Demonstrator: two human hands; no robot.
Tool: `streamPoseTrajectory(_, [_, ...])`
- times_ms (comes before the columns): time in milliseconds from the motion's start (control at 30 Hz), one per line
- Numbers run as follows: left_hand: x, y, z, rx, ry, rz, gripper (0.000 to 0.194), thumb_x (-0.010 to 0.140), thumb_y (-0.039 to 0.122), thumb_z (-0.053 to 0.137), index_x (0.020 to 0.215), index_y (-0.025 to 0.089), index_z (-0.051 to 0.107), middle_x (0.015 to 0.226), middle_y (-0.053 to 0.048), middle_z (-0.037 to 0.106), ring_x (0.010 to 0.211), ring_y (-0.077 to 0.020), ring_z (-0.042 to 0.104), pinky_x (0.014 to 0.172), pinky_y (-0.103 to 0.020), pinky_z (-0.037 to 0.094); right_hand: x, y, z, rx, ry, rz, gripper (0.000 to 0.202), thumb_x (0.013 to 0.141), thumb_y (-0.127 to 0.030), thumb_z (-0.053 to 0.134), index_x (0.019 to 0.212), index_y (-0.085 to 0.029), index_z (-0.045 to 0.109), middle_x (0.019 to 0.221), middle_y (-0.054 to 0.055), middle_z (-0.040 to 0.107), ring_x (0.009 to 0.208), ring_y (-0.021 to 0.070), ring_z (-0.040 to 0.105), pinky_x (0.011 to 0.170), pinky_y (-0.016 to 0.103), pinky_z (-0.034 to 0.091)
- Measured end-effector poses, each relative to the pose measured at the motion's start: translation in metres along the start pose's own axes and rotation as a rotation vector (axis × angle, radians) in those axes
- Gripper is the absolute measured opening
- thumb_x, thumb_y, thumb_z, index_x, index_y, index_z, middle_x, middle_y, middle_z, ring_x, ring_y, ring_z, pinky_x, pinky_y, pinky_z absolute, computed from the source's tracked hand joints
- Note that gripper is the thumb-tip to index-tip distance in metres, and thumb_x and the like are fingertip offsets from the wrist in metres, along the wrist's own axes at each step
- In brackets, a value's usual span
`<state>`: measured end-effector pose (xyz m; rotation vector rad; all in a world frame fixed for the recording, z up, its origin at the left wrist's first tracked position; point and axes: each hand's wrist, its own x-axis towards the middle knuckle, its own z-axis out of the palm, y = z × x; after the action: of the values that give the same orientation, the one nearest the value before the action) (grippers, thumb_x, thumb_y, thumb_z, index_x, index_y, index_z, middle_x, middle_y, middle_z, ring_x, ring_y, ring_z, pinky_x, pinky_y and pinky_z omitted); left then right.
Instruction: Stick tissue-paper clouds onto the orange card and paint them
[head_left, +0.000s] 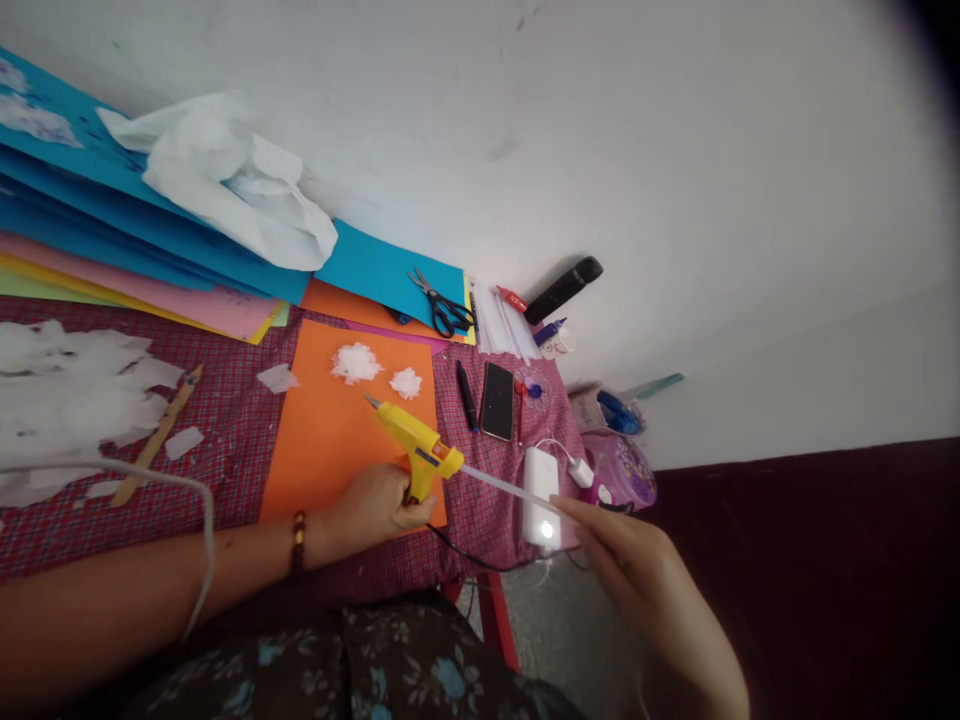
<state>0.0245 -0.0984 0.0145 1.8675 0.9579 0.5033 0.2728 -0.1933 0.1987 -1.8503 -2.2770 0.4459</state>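
My left hand [382, 505] is wrapped round the handle of a yellow glue gun [418, 440], whose nozzle points up and left over an orange sheet [330, 430]. A long translucent glue stick [499, 483] sticks out of the gun's back end. My right hand [626, 545] pinches the far end of that stick between thumb and fingers, above a white power strip [538, 470] with a lit light. Two white crumpled paper pieces, a larger one [356, 363] and a smaller one [406, 382], lie on the orange sheet beyond the nozzle.
Torn white paper [75, 390] and a wooden ruler [161, 435] lie at the left on the checked cloth. Behind are coloured sheets [172, 255], black scissors [441, 305] and glue sticks [501, 322]. A marker [466, 396] and phone [497, 401] lie right of the orange sheet.
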Motion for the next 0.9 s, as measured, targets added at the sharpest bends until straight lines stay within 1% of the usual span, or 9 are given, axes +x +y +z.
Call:
streamPoseTrajectory(167, [-0.001,0.0,0.001,0.065,0.01,-0.026,0.028,0.085,0.039,0.046,0.067,0.017,0.05,0.063,-0.003,0.056,0.056,-0.014,0.048,0.054,-0.027,0.025,0.007,0.001,0.007,0.161,-0.115,0.023,0.034,0.097,-0.025,0.049,0.126,-0.025,0.066,0.095,0.005,0.075,0.077,0.0159,0.07,0.069,0.024,0.054])
streamPoseTrajectory(267, [0.0,-0.001,0.003,0.025,0.005,-0.062,0.03,0.085,0.04,0.049,0.065,0.018,0.048,0.062,-0.003,0.054,0.055,-0.014,0.046,0.054,-0.028,0.023,0.01,-0.004,0.011,0.244,-0.059,0.058,0.031,0.096,-0.025,0.052,0.122,-0.027,0.068,0.096,0.004,0.076,0.079,0.0158,0.07,0.071,0.024,0.054])
streamPoseTrajectory(400, [0.001,-0.002,0.007,-0.165,0.007,-0.033,0.031,0.085,0.041,0.05,0.064,0.019,0.043,0.061,0.001,0.047,0.056,-0.0124,0.042,0.054,-0.026,0.025,0.01,-0.006,0.012,0.421,0.024,0.142,0.029,0.094,-0.029,0.058,0.12,-0.031,0.069,0.09,0.004,0.074,0.071,0.0154,0.067,0.062,0.023,0.053])
streamPoseTrajectory(467, [0.003,-0.002,0.008,-0.313,0.051,-0.017,0.031,0.083,0.04,0.053,0.064,0.02,0.038,0.061,0.004,0.041,0.056,-0.0114,0.037,0.053,-0.025,0.026,0.009,0.0,0.015,0.62,0.035,0.116,0.038,0.091,-0.037,0.061,0.13,-0.033,0.062,0.093,0.005,0.073,0.072,0.0175,0.067,0.062,0.027,0.055])
streamPoseTrajectory(533, [0.005,-0.002,0.009,-0.421,0.097,-0.015,0.031,0.082,0.039,0.052,0.064,0.021,0.034,0.061,0.006,0.034,0.055,-0.0106,0.032,0.052,-0.025,0.025,0.008,0.01,0.021,0.848,0.055,0.013,0.056,0.087,-0.049,0.064,0.14,-0.035,0.052,0.102,0.008,0.073,0.079,0.0222,0.069,0.07,0.034,0.058])
streamPoseTrajectory(600, [0.006,-0.001,0.008,-0.472,0.126,-0.018,0.032,0.084,0.038,0.05,0.063,0.022,0.031,0.06,0.006,0.031,0.055,-0.0101,0.03,0.052,-0.025,0.024,0.011,0.02,0.035,1.017,0.092,-0.078,0.069,0.083,-0.057,0.064,0.145,-0.036,0.044,0.111,0.009,0.071,0.087,0.0257,0.07,0.079,0.042,0.058])
streamPoseTrajectory(700, [0.005,0.001,0.005,-0.489,0.137,-0.007,0.031,0.084,0.038,0.05,0.064,0.021,0.034,0.061,0.006,0.034,0.056,-0.0102,0.032,0.052,-0.025,0.026,0.029,0.024,0.066,1.025,0.068,-0.011,0.067,0.085,-0.056,0.063,0.145,-0.036,0.042,0.126,0.009,0.065,0.105,0.0269,0.068,0.096,0.046,0.052])
streamPoseTrajectory(800, [0.002,0.003,0.001,-0.46,0.09,0.036,0.026,0.084,0.036,0.053,0.067,0.019,0.044,0.062,0.004,0.045,0.058,-0.0114,0.04,0.054,-0.025,0.031,0.059,0.007,0.102,0.836,-0.084,0.039,0.073,0.083,-0.049,0.069,0.147,-0.031,0.039,0.145,0.011,0.051,0.128,0.0289,0.054,0.11,0.049,0.04])
streamPoseTrajectory(900, [-0.001,0.003,0.001,-0.443,0.012,0.152,0.016,0.086,0.031,0.055,0.081,0.016,0.056,0.076,0.0,0.061,0.07,-0.0144,0.055,0.063,-0.025,0.041,0.087,-0.02,0.134,0.701,-0.077,-0.027,0.065,0.082,-0.043,0.07,0.14,-0.023,0.049,0.143,0.013,0.052,0.13,0.0287,0.051,0.111,0.046,0.04])
